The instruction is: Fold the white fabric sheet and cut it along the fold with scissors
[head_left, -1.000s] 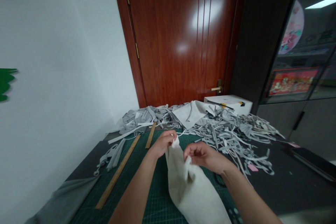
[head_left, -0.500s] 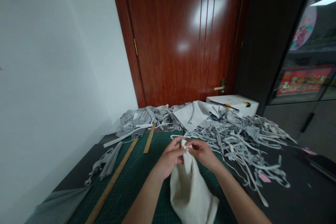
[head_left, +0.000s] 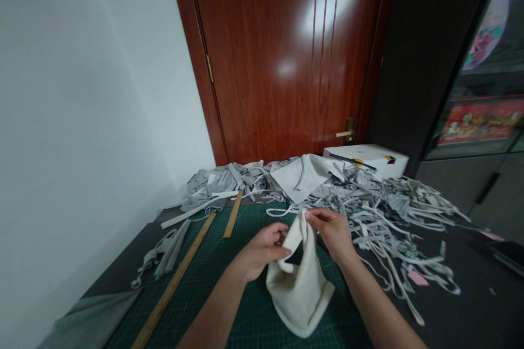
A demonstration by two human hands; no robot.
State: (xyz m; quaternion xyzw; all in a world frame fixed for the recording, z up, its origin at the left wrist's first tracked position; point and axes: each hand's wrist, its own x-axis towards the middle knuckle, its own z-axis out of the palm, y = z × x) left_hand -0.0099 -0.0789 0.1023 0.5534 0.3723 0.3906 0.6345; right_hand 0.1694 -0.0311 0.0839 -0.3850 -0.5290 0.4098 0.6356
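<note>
A cream-coloured piece of fabric point(head_left: 301, 297) hangs between my two hands over a green cutting mat point(head_left: 241, 294). My left hand point(head_left: 264, 248) pinches its left edge between thumb and fingers. Higher up and to the right, my right hand point(head_left: 329, 229) grips the top of the cloth with fingertips closed. A dark gap shows between the folds where the edges part. The lower part of the fabric droops in a rounded curve with a thick rim. Whether it is sewn cannot be made out.
Two wooden rulers point(head_left: 180, 272) lie on the mat's left. Grey fabric strips point(head_left: 380, 212) heap along the back and right, with a pale cloth sheet point(head_left: 303, 177) on top. A white box point(head_left: 374, 158) stands behind them. Grey cloth point(head_left: 94, 316) lies at front left.
My hands have moved apart, the right one up and right, the left one slightly down. The fabric has lifted and spread, showing a gap between its edges.
</note>
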